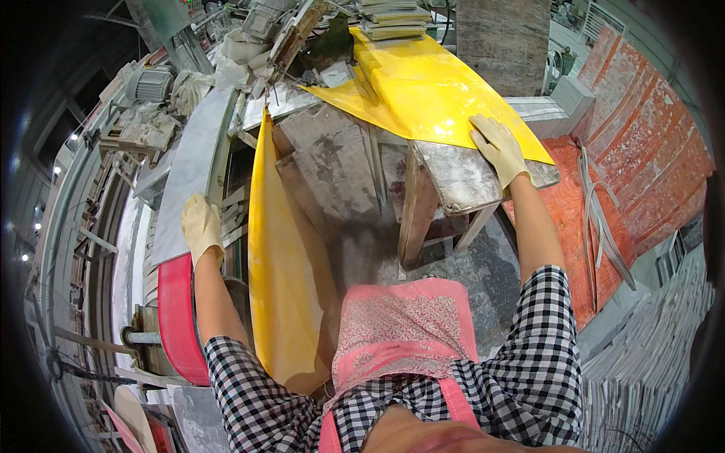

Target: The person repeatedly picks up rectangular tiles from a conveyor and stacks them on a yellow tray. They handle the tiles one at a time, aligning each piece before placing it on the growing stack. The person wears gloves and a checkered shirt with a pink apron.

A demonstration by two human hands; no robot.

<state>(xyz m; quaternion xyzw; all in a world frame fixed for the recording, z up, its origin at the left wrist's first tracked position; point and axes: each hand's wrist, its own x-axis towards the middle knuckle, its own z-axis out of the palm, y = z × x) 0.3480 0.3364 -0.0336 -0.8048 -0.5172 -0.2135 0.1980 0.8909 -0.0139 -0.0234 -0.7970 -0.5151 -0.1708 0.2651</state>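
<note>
Both my hands wear pale cream gloves. My left hand (pixel 202 226) lies along the inner edge of a long pale grey slab (pixel 189 170), back of the hand up. Its fingers look stretched forward, though their tips are partly hidden. My right hand (pixel 500 149) rests flat with fingers slightly apart on a glossy yellow sheet (pixel 430 87). That sheet is draped over a worn table (pixel 472 177) with wooden legs, and my wrist crosses the table's near edge. A second stretch of yellow sheeting (pixel 283 257) hangs down between the slab and the table.
A red band (pixel 177 317) curves down at the slab's near end, beside a metal shaft (pixel 143 337). A motor (pixel 149 84) sits far left. Stacked flat pieces (pixel 393 16) weigh on the yellow sheet's far end. At right are orange sheeting (pixel 559 219), loose straps (pixel 596 204) and stacked thin slabs (pixel 649 362).
</note>
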